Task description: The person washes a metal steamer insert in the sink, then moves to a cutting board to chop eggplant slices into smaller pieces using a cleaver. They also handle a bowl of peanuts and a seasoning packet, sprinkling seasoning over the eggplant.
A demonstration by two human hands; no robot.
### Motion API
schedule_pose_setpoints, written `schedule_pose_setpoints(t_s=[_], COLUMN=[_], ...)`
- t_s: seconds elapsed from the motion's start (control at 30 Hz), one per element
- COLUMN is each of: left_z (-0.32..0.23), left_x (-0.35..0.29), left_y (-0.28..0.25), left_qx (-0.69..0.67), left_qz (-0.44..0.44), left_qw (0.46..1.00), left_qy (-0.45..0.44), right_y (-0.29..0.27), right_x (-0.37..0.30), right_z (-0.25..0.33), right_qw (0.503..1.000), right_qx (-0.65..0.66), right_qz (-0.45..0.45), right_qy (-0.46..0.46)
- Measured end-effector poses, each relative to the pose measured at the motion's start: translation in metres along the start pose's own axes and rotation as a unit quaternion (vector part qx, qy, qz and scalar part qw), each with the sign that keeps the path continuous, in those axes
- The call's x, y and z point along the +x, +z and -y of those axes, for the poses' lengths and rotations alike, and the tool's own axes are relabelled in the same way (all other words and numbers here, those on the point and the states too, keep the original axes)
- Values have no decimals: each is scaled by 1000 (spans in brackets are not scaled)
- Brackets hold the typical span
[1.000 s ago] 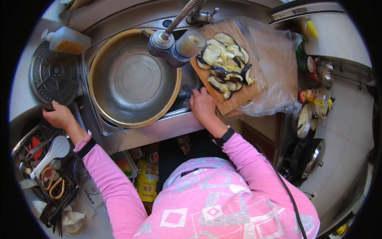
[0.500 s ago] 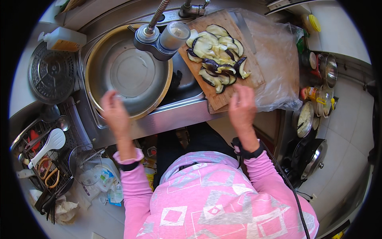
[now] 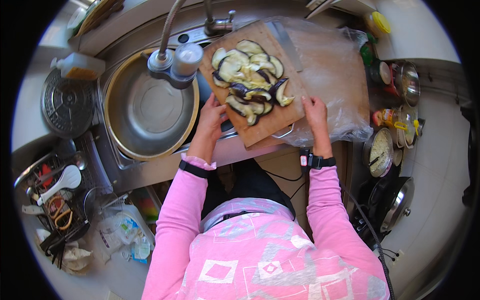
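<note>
- Pink sleeves (image 3: 175, 227) nearest, stretched across the steel near edge of the worktop (image 3: 150, 173).
- Near left: white slotted turner (image 3: 65, 182), well apart from both hands.
- Left hand (image 3: 207, 125) now at the left edge of the wooden chopping board (image 3: 267, 127), right hand (image 3: 316, 115) at its right edge; half a second ago, both clear of the board, the left over the basin (image 3: 150, 95).
- Each grip apparently closed on the board; fingers partly hidden, so cannot tell how deep the hold, nor whether lifted.
- Likely meaning: board and load now steadied from two sides.
- Eggplant slices (image 3: 250, 75) heaped on the board, close to its left edge, with bare wood toward the near corner.
- Open room to the left, over the basin's wide mouth, though narrowed by the tap head (image 3: 175, 67) at its far right rim.
- Tighter to the right: plastic sheeting (image 3: 342, 120) beside the right hand, knife blade (image 3: 285, 42) along the board's far right edge.
</note>
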State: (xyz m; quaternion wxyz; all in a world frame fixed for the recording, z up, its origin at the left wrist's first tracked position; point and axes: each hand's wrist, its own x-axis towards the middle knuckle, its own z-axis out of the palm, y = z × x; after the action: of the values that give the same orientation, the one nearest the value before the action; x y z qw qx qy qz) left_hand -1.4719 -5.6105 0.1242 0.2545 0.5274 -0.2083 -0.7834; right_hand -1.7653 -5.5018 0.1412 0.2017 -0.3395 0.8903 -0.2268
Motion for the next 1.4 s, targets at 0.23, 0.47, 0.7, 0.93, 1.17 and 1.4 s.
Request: schedule_pose_setpoints(t_s=[0.23, 0.47, 0.7, 0.93, 1.17, 1.4], left_z=[3, 6, 3, 7, 6, 5], left_x=[5, 18, 32, 42, 49, 58], left_y=[-1, -29, -16, -6, -5, -11], left_qx=[-16, -239, -170, -140, -137, -184], left_qz=[-35, 57, 13, -7, -13, -46], left_qw=[998, 969, 985, 990, 990, 980], left_qy=[43, -37, -20, -34, -32, -61], right_y=[-8, 2, -16, -26, -26, -30], right_x=[-43, -69, -93, -105, -106, -101], right_z=[-19, -32, -9, 3, 9, 3], right_qw=[993, 974, 956, 964, 964, 965], right_qx=[94, 193, 244, 234, 237, 233], right_qz=[62, 77, 106, 67, 41, 66], right_qy=[37, 88, 121, 108, 117, 96])
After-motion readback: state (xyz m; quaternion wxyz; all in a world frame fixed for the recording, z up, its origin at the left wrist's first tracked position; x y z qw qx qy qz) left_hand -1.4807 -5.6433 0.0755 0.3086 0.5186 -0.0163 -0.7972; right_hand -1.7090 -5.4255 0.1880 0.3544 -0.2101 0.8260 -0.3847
